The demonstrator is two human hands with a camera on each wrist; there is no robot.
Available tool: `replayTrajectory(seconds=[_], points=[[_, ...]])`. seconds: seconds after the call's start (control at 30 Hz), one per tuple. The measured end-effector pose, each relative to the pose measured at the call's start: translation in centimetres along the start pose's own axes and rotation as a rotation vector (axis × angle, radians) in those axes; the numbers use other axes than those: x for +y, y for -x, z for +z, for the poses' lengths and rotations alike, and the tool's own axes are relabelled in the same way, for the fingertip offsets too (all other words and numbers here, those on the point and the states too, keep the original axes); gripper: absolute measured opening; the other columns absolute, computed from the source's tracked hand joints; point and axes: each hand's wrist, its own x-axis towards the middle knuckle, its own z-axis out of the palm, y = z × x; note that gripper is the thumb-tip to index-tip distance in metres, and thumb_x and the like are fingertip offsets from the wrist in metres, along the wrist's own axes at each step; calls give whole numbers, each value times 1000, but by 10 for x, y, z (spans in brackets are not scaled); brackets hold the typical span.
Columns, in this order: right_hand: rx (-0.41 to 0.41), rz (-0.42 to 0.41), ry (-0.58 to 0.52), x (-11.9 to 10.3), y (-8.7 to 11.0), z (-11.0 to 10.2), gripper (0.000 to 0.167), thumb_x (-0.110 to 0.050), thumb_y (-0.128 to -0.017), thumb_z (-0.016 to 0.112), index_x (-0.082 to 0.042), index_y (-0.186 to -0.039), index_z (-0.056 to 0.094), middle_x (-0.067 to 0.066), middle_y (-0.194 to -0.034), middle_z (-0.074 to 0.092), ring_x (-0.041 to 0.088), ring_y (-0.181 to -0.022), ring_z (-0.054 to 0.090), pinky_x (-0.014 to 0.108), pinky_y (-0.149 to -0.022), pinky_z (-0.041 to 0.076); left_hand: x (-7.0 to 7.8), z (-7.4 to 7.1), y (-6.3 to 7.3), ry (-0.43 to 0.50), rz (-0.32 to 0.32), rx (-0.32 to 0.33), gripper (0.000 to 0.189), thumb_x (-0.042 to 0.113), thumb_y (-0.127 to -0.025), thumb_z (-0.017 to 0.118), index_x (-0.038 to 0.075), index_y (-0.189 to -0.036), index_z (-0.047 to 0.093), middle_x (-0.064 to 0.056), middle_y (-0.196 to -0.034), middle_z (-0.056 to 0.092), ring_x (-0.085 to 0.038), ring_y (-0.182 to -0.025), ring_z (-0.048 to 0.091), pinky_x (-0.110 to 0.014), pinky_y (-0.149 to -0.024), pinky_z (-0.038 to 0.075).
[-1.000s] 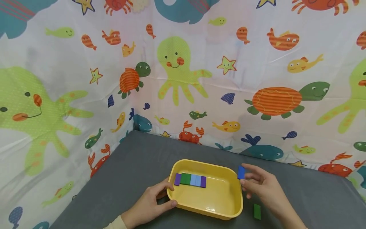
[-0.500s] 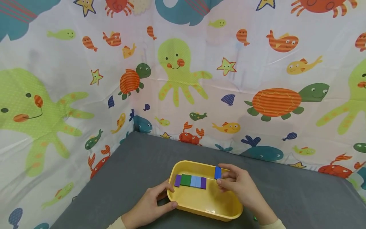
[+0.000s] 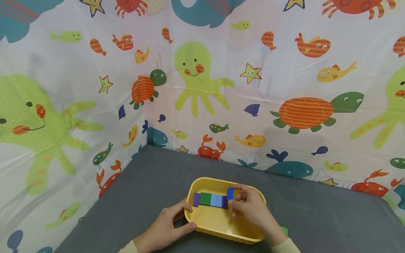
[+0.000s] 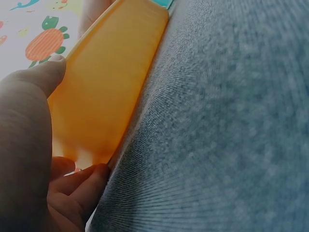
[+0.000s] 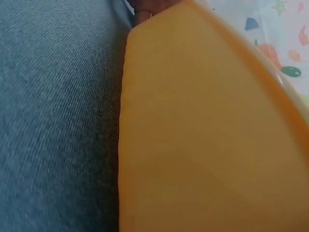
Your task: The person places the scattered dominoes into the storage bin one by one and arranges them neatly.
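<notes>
A yellow plastic tub [image 3: 218, 230] sits on the grey cloth. My left hand [image 3: 169, 223] grips its left end, thumb and fingers at the rim; the left wrist view shows that thumb [image 4: 41, 77] against the tub's outer wall [image 4: 106, 72]. Inside the tub lies a row of flat rectangular blocks: purple [image 3: 196, 199], green [image 3: 205, 199], light blue [image 3: 216, 200] and purple again [image 3: 224, 202]. My right hand [image 3: 248, 203] reaches over the tub and pinches a blue domino-like block [image 3: 230, 194] upright between thumb and index finger, right at the row's right end.
A green block [image 3: 284, 230] lies on the cloth right of the tub, partly hidden by the right forearm. Grey cloth [image 3: 332, 218] covers the table. A sheet printed with sea animals [image 3: 221, 116] hangs behind and at the left.
My right hand has carried the blue block leftward, from outside the tub's right rim to the end of the row inside. The left hand stays at the tub.
</notes>
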Motion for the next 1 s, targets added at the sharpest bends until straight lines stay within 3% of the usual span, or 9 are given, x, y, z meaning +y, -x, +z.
replayTrajectory(seconds=[0.3, 0.63, 1.0], points=[[22, 85, 117, 0, -4, 3, 49, -2, -99, 79, 3, -144, 60, 13, -76, 67, 25, -57, 63, 37, -59, 60, 1, -1, -1, -30, 4, 10, 26, 35, -104, 79, 25, -123, 63, -3, -139, 68, -18, -131, 66, -41, -104, 58], [26, 84, 261, 3, -6, 5, 45, 5, -98, 75, 3, -142, 62, 12, -78, 64, 24, -57, 62, 34, -55, 53, 6, -2, 2, -6, 12, 18, 27, 33, -104, 79, 21, -123, 64, -7, -144, 66, -24, -136, 63, -44, -105, 58], [50, 140, 373, 5, -5, 6, 45, 0, -97, 80, -1, -140, 64, 9, -80, 64, 22, -61, 62, 33, -56, 54, 5, 0, 0, -35, -15, 7, 27, 36, -104, 78, 24, -123, 63, -4, -141, 68, -17, -131, 65, -44, -105, 58]])
